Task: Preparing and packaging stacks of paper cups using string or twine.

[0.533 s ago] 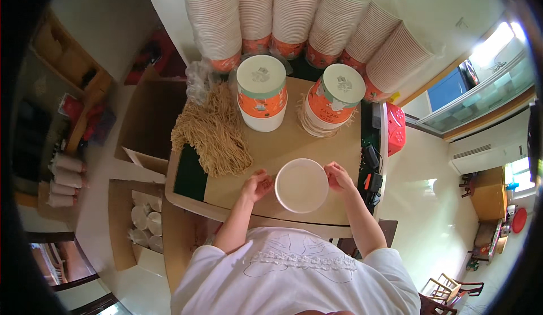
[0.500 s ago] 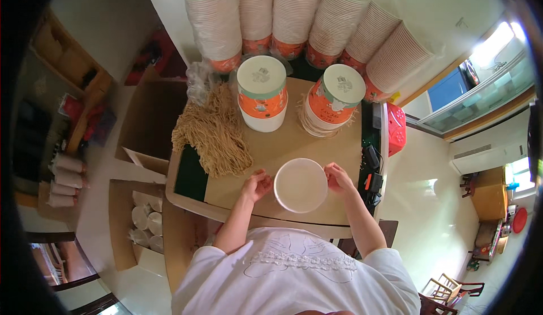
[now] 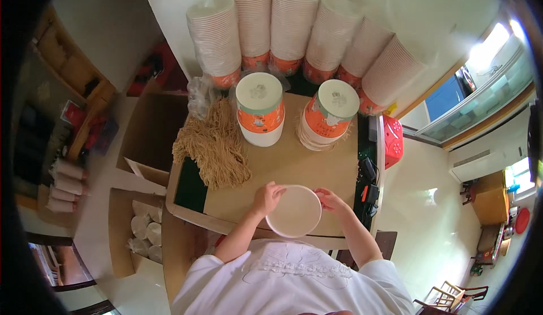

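Seen from overhead at a cardboard-covered worktop: a white paper bowl, round and open side up, at the near edge, held between both hands. Left hand curled on the bowl's left rim, fingers pressed to it; right hand pinching the right rim, thumb and fingers closed on the edge. Bowl squarely between the two grips, neither hand nearer than the other, and with no long axis to speak of. Farther back, two short stacks of orange-banded bowls: one at centre, one to its right. To the left, a heap of dry tan noodles. Along the far wall, tall tilted columns of stacked bowls. On the floor at left, an open cardboard box holding pale bundles.
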The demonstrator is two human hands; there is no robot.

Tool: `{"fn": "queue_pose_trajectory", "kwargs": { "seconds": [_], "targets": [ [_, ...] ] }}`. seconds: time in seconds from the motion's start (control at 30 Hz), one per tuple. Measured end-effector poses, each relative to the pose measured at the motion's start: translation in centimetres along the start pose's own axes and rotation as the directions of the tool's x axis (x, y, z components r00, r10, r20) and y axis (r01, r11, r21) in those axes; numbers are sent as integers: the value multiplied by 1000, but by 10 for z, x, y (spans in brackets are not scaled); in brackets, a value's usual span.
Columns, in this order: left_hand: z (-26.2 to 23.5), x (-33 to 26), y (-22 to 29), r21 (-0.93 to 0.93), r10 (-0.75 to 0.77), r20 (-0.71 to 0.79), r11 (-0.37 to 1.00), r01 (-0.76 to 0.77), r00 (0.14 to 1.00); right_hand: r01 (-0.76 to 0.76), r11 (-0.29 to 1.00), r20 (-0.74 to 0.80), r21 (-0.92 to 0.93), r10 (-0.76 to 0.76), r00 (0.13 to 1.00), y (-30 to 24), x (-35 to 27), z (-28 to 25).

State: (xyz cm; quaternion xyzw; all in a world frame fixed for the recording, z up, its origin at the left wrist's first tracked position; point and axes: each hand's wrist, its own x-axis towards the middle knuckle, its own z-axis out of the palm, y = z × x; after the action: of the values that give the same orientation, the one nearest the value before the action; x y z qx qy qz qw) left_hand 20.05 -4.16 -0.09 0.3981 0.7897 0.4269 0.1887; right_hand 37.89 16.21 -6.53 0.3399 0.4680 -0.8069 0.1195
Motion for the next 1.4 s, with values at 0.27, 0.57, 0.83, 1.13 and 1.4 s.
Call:
{"fn": "queue_pose_trajectory", "kwargs": {
  "seconds": [0.27,0.57,0.83,1.13,1.4],
  "targets": [
    [-50,-2,73,-43,414,-90,907,-419,906,378,876,317,-299,-283,905,-104,-71,15],
    [-62,12,95,82,473,-235,880,-468,849,595,327,105,-734,-812,575,-216,-178,76],
    [-56,13,76,-40,267,-328,954,-296,906,509,114,104,-853,-919,380,-271,-186,86],
    [-52,6,50,-106,170,-377,969,-225,910,439,2,202,-898,-886,418,-302,-150,63],
    [-42,10,32,-204,41,-356,972,-121,934,352,-74,213,-933,-903,373,-312,-118,62]
  ]
}}
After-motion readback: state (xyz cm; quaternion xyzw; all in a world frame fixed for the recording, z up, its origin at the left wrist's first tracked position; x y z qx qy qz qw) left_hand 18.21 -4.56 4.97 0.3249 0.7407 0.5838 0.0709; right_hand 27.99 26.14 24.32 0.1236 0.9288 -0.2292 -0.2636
